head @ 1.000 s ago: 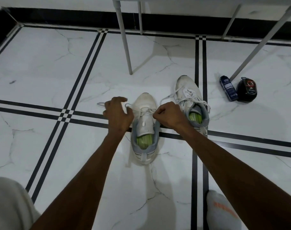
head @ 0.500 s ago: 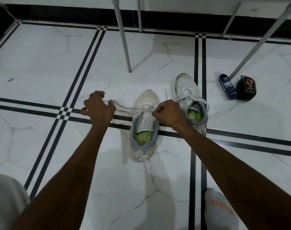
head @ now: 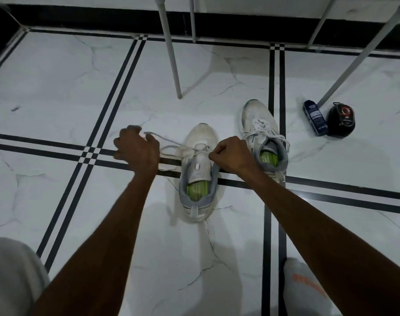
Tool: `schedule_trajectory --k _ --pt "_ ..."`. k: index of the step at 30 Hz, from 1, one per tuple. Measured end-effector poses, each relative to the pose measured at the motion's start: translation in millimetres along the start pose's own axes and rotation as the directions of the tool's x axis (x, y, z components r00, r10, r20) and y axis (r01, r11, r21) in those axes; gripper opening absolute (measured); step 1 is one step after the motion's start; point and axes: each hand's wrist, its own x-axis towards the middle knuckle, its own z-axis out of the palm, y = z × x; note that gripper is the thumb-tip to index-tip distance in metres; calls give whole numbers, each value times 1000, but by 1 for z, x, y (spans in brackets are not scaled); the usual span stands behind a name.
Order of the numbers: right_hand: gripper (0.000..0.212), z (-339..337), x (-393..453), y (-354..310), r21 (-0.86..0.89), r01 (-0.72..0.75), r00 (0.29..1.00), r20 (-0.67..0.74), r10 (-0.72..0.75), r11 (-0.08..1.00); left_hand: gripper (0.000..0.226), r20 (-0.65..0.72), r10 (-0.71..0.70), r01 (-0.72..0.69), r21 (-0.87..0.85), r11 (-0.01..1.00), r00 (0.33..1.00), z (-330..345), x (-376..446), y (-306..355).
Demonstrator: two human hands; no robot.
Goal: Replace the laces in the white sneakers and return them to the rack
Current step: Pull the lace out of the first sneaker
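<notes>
Two white sneakers with grey collars and green insoles stand on the marble floor. The nearer sneaker (head: pixel 200 142) is in the middle, its white lace (head: pixel 171 144) drawn out to the left. My left hand (head: pixel 136 151) grips that lace left of the shoe. My right hand (head: pixel 229 153) is curled at the shoe's right eyelets, pinching the lace there. The second sneaker (head: pixel 260 124) stands further right, laced, its loose ends hanging over the sides.
White metal legs (head: pixel 171 53) of a rack or table stand behind the shoes, another slanted leg (head: pixel 363 53) at right. A blue bottle (head: pixel 314 118) and a round black case (head: pixel 340 119) lie at the right. My socked foot (head: pixel 304 286) is at the bottom right.
My left hand pulled the lace out to the left, away from the nearer sneaker, then came back slightly toward it. My right hand stayed at the eyelets.
</notes>
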Motion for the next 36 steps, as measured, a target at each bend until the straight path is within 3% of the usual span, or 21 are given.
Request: schedule_trajectory --k 2,4,5,7,9,10,11,12,13,14,15,18,21,23,26,28,32,34,36 --pt "12 1 1 -1 7 3 1000 11 -3 1000 42 124 320 -304 -134 943 939 7 -12 5" --pt "20 2 2 -2 2 17 1000 9 -17 1000 26 302 586 -555 -191 810 751 20 -32 11" --pt "25 3 3 -3 -4 28 1000 5 -28 1000 15 372 637 -631 -156 760 675 26 -39 15" --pt "29 5 3 -4 -16 38 999 5 -38 999 10 457 635 -689 -64 722 623 34 -49 19" --pt "27 6 3 -4 -34 40 999 9 -40 999 16 452 636 -708 -15 706 625 36 -55 20" --pt "23 6 3 -3 -41 34 999 8 -34 999 16 390 629 -674 -26 738 673 35 -54 18" --pt "18 5 2 -3 -48 23 1000 9 -23 999 14 263 566 -569 -72 819 781 30 -47 15" --pt "14 4 1 -3 -56 13 1000 11 -12 998 14 114 415 -400 -135 907 903 21 -36 13" --pt "13 2 1 -2 -56 0 1000 11 0 998 15 -1 233 -229 -187 955 972 14 -19 7" --pt "12 1 -1 -1 -44 -14 1000 7 14 999 19 -47 119 -126 -198 972 992 9 -5 -1" --pt "12 1 -2 0 -24 -25 1000 5 25 999 27 -28 96 -100 -197 975 995 6 2 -7" --pt "14 1 -2 -1 -12 -28 1000 -1 28 1000 51 112 333 -283 -323 903 936 9 -21 -4" --pt "16 5 3 -5 -46 -13 1000 11 13 999 42 303 486 -375 -358 855 819 20 -58 -4" --pt "16 5 4 -1 -75 -21 1000 16 22 997 26 351 514 -414 -323 851 783 25 -59 -15" --pt "43 3 5 7 -139 -10 998 -55 2 990 9 299 489 -362 -390 847 820 24 -49 -29" --pt "50 9 5 0 -248 127 988 -57 -146 960 6 316 441 -272 -458 846 840 21 -53 -27" --pt "30 33 4 -27 -487 368 924 96 -370 792 11 326 394 -203 -490 848 859 24 -59 -22" --pt "18 40 7 -30 -545 414 903 142 -406 729 12 319 396 -209 -488 847 861 23 -57 -23" --pt "17 40 12 -23 -522 413 901 115 -418 746 13 314 400 -219 -481 849 861 22 -55 -25"
